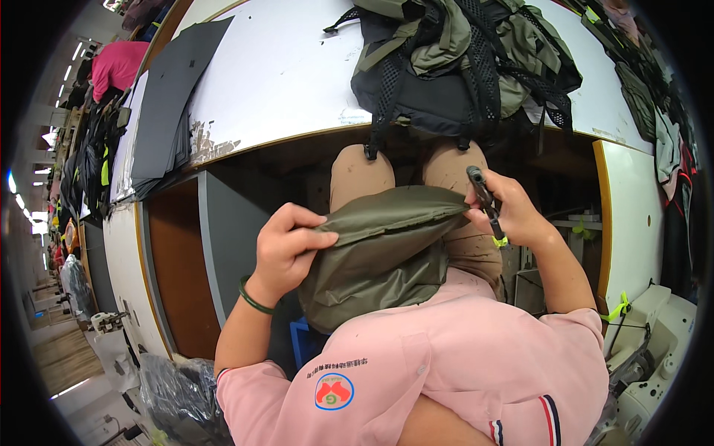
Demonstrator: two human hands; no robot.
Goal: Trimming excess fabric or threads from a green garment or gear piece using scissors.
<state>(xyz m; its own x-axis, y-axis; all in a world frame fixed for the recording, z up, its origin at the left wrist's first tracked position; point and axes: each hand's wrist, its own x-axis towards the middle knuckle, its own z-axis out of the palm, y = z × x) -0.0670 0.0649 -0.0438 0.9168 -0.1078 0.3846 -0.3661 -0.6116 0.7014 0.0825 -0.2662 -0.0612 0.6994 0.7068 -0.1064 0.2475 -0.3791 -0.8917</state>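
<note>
From my remote seat I see the green bag (375, 275) across the thighs (363, 172), between both grips. The left grip (286, 241) pinches its edge at the left; the right grip (515, 207) encloses snips (483, 195), fingertips at the bag's right corner.

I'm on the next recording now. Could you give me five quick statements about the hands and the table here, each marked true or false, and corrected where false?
1. The left hand grips an edge of the dark green fabric. True.
2. The right hand is empty. False: the right hand holds a small dark tool.
3. A green bangle circles the left wrist. True.
4. The backpack hangs on a wall. False: the backpack lies on the white table.
5. Dark sheets lie left of the backpack. True.
</note>
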